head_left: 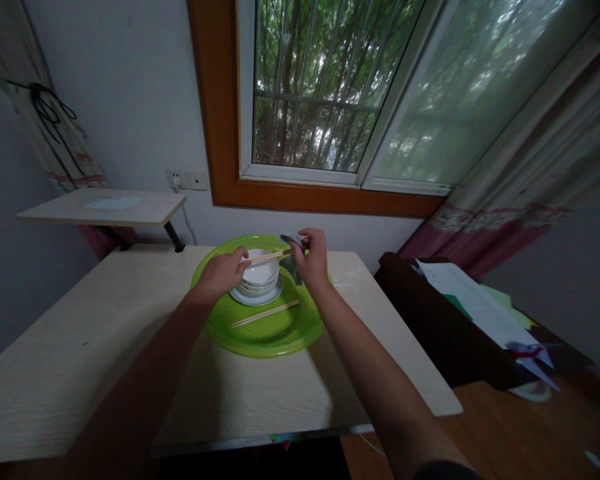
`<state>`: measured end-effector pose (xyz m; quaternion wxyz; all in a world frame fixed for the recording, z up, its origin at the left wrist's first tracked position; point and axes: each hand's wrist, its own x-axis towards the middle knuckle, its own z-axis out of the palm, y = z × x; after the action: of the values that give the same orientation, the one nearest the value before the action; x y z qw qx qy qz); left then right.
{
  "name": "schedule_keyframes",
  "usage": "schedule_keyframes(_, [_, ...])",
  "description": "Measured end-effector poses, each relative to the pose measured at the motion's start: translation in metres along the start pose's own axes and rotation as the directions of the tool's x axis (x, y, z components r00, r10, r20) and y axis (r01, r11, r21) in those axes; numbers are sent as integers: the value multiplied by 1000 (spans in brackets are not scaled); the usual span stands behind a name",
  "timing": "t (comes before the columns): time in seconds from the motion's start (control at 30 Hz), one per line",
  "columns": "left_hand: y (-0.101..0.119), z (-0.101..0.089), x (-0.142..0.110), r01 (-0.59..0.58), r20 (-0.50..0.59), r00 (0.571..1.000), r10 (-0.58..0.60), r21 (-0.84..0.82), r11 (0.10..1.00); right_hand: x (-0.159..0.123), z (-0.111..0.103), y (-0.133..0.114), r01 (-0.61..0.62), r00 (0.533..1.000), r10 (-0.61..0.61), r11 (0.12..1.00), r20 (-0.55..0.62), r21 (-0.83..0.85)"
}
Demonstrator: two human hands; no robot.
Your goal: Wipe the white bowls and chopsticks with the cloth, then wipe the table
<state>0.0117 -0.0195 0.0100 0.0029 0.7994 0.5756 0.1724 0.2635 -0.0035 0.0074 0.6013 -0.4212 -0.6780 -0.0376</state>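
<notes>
My left hand (pixel 223 272) is closed on one end of a pair of light wooden chopsticks (pixel 267 256), held level above a stack of white bowls (pixel 260 273). The bowls rest on a white plate (pixel 257 300) inside a round green tray (pixel 275 350). At the chopsticks' other end, my right hand (pixel 312 257) pinches a dark, thin, crumpled piece (pixel 291 239), perhaps cloth or a wrapper; its kind is unclear. More of something dark and greyish hangs below those fingers. Another pair of chopsticks (pixel 266 313) lies in the tray, in front of the plate.
The tray stands on a pale wooden table (pixel 260 393). A small raised shelf (pixel 105 205) with a paper on it is at the left. Beyond the table's right edge, a dark brown piece of furniture (pixel 430 320) bears papers. A window (pixel 330 100) is behind.
</notes>
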Motion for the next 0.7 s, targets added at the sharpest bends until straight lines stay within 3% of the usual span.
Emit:
schedule_keyframes(0.07, [3,0,-1,-14,-8,1000,14,12,1000,-2,3,-6,94,994,-95,995,50,20])
schedule_keyframes(0.13, [4,0,-2,-59,-10,998,60,26,998,-5,6,-10,187,966,-188,982,177,24])
schedule_keyframes(0.27, [3,1,-1,-151,-21,988,152,36,988,-11,13,-15,351,833,-328,936,446,32])
schedule_keyframes(0.33, [3,2,-1,-178,-33,983,180,51,983,-12,16,-17,416,755,-377,908,536,53])
schedule_keyframes(0.4, [3,2,-1,-190,-41,980,194,72,979,-12,17,-18,441,709,-392,895,587,65])
schedule_keyframes(0.53, [4,1,-2,-209,-49,976,214,97,973,-12,17,-18,402,717,-353,914,601,57])
schedule_keyframes(0.7, [5,0,-3,-262,-36,963,266,82,962,-11,17,-20,284,756,-212,959,619,-18])
